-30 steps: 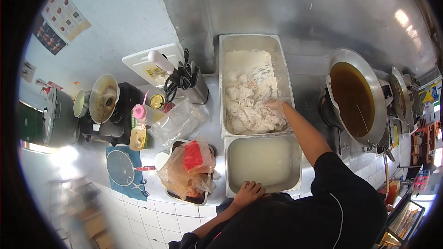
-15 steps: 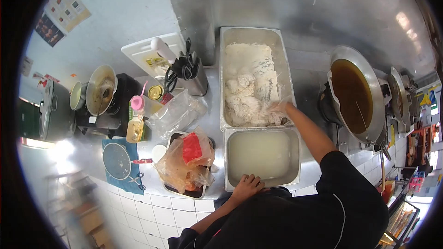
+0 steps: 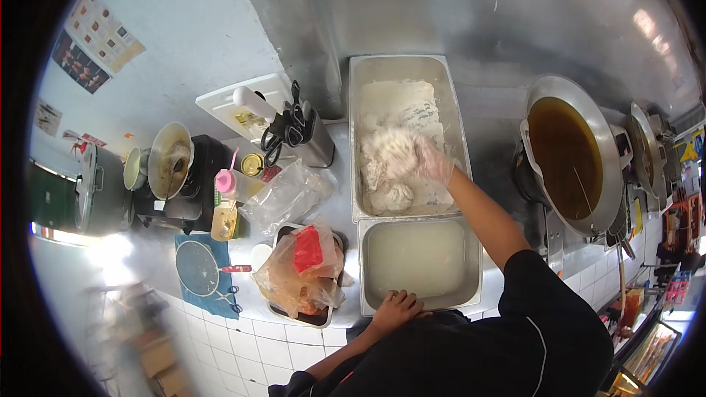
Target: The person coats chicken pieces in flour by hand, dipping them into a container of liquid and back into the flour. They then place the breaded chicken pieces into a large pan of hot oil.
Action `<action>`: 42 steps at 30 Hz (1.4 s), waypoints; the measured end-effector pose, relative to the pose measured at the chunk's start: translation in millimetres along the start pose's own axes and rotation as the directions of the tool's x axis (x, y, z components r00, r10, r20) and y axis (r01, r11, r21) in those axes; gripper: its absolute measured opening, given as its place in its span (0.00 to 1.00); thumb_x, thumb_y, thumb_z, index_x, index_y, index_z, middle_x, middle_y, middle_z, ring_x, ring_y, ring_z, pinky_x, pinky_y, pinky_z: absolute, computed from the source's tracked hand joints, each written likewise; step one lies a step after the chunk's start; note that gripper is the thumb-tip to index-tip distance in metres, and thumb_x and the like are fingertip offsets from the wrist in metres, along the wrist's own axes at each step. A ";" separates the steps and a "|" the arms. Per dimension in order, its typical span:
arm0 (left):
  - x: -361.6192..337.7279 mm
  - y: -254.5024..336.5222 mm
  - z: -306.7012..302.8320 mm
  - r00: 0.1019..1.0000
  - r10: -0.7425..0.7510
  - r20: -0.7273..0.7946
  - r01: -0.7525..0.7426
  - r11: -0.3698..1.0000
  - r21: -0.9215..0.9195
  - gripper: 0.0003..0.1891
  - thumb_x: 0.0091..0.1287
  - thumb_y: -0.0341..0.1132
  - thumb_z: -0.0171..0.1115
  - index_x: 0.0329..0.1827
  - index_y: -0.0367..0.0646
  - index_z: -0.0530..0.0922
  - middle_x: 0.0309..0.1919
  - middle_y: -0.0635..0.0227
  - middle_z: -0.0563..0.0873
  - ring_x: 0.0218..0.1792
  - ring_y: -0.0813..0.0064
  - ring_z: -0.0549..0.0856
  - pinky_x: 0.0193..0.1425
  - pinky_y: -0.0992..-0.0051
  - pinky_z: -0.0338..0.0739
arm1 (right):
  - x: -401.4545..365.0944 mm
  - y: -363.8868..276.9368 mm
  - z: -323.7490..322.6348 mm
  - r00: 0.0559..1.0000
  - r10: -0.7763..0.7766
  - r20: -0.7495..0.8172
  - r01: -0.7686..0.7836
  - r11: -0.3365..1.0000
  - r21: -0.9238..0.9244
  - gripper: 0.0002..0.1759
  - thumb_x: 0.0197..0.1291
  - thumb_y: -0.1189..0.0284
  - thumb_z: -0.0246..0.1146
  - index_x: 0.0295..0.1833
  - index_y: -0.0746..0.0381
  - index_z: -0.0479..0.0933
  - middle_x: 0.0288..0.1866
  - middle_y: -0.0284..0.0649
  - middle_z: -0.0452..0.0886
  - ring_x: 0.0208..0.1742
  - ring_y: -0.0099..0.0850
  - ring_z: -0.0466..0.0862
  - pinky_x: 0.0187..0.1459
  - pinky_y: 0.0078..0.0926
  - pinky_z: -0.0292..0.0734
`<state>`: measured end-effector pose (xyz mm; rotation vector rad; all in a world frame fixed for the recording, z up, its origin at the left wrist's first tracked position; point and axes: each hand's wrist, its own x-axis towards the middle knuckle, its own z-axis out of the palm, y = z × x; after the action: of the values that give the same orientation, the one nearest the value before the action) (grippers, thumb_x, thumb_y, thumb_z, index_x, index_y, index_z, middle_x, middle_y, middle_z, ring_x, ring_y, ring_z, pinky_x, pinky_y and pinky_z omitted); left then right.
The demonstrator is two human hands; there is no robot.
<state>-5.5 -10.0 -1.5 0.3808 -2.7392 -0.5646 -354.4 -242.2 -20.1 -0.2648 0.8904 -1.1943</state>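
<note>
My right hand (image 3: 434, 162), in a clear glove dusted with flour, is closed on a flour-coated piece (image 3: 393, 148) inside the long metal tray (image 3: 462, 132). More coated pieces (image 3: 391, 197) lie in the flour just below it. My left hand (image 3: 397, 309) rests with its fingers spread over the near rim of a second metal tray (image 3: 476, 265), which holds cloudy pale liquid. It holds nothing.
A large wok of brown oil (image 3: 565, 154) stands on the right. To the left are a plastic-bagged tray (image 3: 305, 272), a knife holder (image 3: 316, 143), a pink-capped bottle (image 3: 226, 182), a strainer (image 3: 197, 267) and a pan on a stove (image 3: 170, 160).
My right hand has moved from the tray's lower right corner up and inward, onto a coated piece. The coated pieces have shifted. My left hand stays at the rim.
</note>
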 end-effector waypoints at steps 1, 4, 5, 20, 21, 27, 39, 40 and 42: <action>-0.2 1.1 -0.5 1.000 -0.008 0.004 0.008 1.000 -0.004 0.18 0.69 0.58 0.64 0.36 0.53 0.78 0.35 0.72 0.77 0.40 0.71 0.80 0.44 0.67 0.74 | -2.3 -6.0 4.9 0.991 -0.109 0.079 0.101 0.990 0.099 0.33 0.76 0.47 0.53 0.75 0.59 0.68 0.72 0.44 0.74 0.60 0.37 0.83 0.68 0.41 0.78; 0.3 1.2 -7.0 0.999 -0.011 0.041 0.011 1.000 0.011 0.13 0.67 0.53 0.66 0.39 0.55 0.79 0.37 0.74 0.77 0.42 0.73 0.80 0.47 0.68 0.73 | 10.6 6.5 -45.5 0.971 0.045 -0.236 -0.081 0.986 -0.144 0.30 0.76 0.49 0.55 0.72 0.57 0.69 0.65 0.43 0.79 0.54 0.34 0.83 0.57 0.33 0.82; -0.7 -1.3 -9.2 0.999 -0.007 0.037 0.006 1.000 0.012 0.13 0.67 0.53 0.66 0.39 0.55 0.79 0.37 0.74 0.77 0.42 0.73 0.80 0.47 0.68 0.73 | 28.6 25.8 -88.9 0.928 0.154 -0.338 -0.247 0.935 -0.254 0.33 0.73 0.47 0.57 0.73 0.58 0.68 0.65 0.44 0.78 0.55 0.35 0.83 0.57 0.32 0.82; -8.0 -1.7 2.7 0.998 0.053 -0.042 -0.053 0.999 0.009 0.18 0.70 0.57 0.62 0.37 0.53 0.78 0.37 0.71 0.78 0.43 0.70 0.80 0.45 0.67 0.74 | 20.3 104.4 -25.1 0.960 0.279 -0.023 -0.014 -0.034 -0.999 0.30 0.74 0.56 0.56 0.75 0.60 0.66 0.68 0.47 0.76 0.63 0.42 0.77 0.63 0.41 0.71; -11.5 -1.2 5.4 0.998 0.059 -0.037 -0.059 0.998 0.007 0.18 0.70 0.57 0.61 0.38 0.52 0.78 0.37 0.71 0.78 0.44 0.70 0.80 0.46 0.67 0.74 | 21.4 101.9 -28.1 0.965 0.264 -0.007 -0.011 0.017 -1.000 0.30 0.74 0.57 0.55 0.75 0.60 0.67 0.69 0.47 0.76 0.64 0.43 0.76 0.64 0.42 0.70; -13.0 -6.7 60.7 0.967 0.076 -0.241 -0.067 0.997 0.046 0.09 0.70 0.47 0.59 0.38 0.54 0.79 0.37 0.68 0.79 0.45 0.64 0.80 0.51 0.58 0.71 | 1.2 50.1 -43.1 0.970 0.241 0.000 -0.138 0.554 -0.821 0.28 0.76 0.58 0.52 0.75 0.60 0.67 0.72 0.48 0.75 0.71 0.48 0.73 0.71 0.47 0.66; -14.5 -0.6 30.8 0.991 -0.005 0.134 -0.003 0.998 0.059 0.10 0.67 0.43 0.59 0.46 0.53 0.81 0.47 0.68 0.81 0.52 0.64 0.80 0.56 0.59 0.73 | 41.8 114.7 -39.9 0.932 0.327 -0.157 -0.270 0.337 -0.902 0.33 0.75 0.53 0.54 0.74 0.67 0.69 0.70 0.44 0.77 0.69 0.37 0.76 0.72 0.35 0.67; -18.1 0.0 26.3 0.998 0.004 0.059 -0.007 0.998 0.056 0.10 0.66 0.42 0.60 0.47 0.53 0.80 0.46 0.69 0.80 0.52 0.65 0.80 0.55 0.61 0.73 | 38.9 107.3 -3.8 0.940 0.334 -0.066 -0.061 -0.027 -0.998 0.30 0.77 0.55 0.53 0.73 0.65 0.71 0.68 0.45 0.78 0.68 0.36 0.77 0.71 0.35 0.68; -18.6 -3.8 18.1 1.000 0.030 -0.004 -0.030 0.999 0.010 0.10 0.64 0.40 0.60 0.47 0.54 0.80 0.45 0.70 0.80 0.51 0.67 0.80 0.53 0.63 0.73 | 41.5 135.0 -39.3 0.942 0.026 0.336 0.313 -0.438 -0.843 0.24 0.78 0.65 0.47 0.74 0.61 0.70 0.71 0.50 0.76 0.72 0.44 0.75 0.74 0.39 0.66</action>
<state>5.7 -1.3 -23.5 0.3419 -2.7400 -0.5422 -285.8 -216.8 -147.0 -2.1339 1.5661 -0.0877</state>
